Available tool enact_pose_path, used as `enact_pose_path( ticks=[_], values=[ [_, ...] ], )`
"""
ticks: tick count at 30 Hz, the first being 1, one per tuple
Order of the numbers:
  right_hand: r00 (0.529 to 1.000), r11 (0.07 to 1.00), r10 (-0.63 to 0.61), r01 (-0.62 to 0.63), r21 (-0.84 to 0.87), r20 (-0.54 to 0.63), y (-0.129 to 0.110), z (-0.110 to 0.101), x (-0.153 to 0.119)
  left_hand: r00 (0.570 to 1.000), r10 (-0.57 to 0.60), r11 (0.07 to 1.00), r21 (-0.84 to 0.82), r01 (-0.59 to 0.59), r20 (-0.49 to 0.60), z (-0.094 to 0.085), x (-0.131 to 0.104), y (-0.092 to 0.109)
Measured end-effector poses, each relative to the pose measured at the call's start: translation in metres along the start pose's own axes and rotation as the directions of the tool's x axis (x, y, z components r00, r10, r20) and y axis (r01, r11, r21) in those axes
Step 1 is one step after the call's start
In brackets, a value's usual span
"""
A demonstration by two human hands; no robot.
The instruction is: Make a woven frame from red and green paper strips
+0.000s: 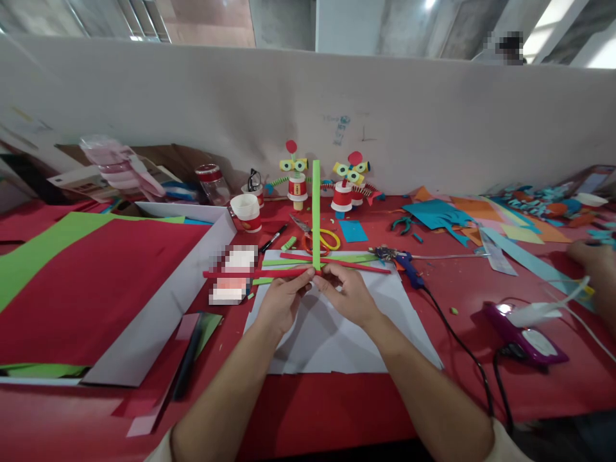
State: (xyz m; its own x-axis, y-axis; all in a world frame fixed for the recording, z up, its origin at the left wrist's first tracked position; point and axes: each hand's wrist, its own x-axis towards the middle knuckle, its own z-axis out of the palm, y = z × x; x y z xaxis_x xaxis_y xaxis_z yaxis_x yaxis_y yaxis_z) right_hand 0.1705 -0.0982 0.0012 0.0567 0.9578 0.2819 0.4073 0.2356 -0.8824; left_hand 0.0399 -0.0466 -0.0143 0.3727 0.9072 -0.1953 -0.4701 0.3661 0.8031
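Observation:
Over a white sheet (332, 340), my left hand (283, 301) pinches a red paper strip (250, 274) that runs out to the left. A green paper strip (316, 212) points away from me, at a right angle to the red one; their ends meet at my fingertips. My right hand (350, 296) is closed on this corner, by the green strip's near end. Whether the two strips are stuck together is hidden by the fingers. Beyond my hands, another red strip (356, 263) and several green strips lie across the sheet's far edge.
Scissors (330, 240) lie beyond the sheet. To the right are a blue glue gun (409, 268) with a cord and a purple power strip (527, 337). A white box (192, 256) of coloured sheets stands left. Paper-cup figures (297, 186) stand behind. Another person's hand (590, 263) is far right.

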Motion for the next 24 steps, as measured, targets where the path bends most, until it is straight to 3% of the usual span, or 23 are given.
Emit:
enact_pose_path(
  ticks=[6,11,16,24],
  values=[
    [0.998,0.984,0.054,-0.046,0.174,-0.042,0.01,0.005,0.001,0.997,-0.053,0.998,-0.025,0.054,0.05,0.002,-0.001,0.001],
    [0.989,0.946,0.119,-0.085,0.312,-0.092,0.016,0.011,0.0,0.998,-0.069,0.997,-0.023,0.069,0.012,0.005,-0.003,0.001],
    [0.986,0.909,0.161,-0.128,0.397,-0.048,0.017,0.013,0.001,0.999,-0.043,0.999,0.004,0.043,0.016,0.004,-0.002,0.002],
    [0.976,0.891,0.217,-0.186,0.414,-0.03,0.011,0.011,0.003,0.985,0.07,0.984,0.172,-0.043,-0.158,0.002,-0.002,0.002]
  ],
)
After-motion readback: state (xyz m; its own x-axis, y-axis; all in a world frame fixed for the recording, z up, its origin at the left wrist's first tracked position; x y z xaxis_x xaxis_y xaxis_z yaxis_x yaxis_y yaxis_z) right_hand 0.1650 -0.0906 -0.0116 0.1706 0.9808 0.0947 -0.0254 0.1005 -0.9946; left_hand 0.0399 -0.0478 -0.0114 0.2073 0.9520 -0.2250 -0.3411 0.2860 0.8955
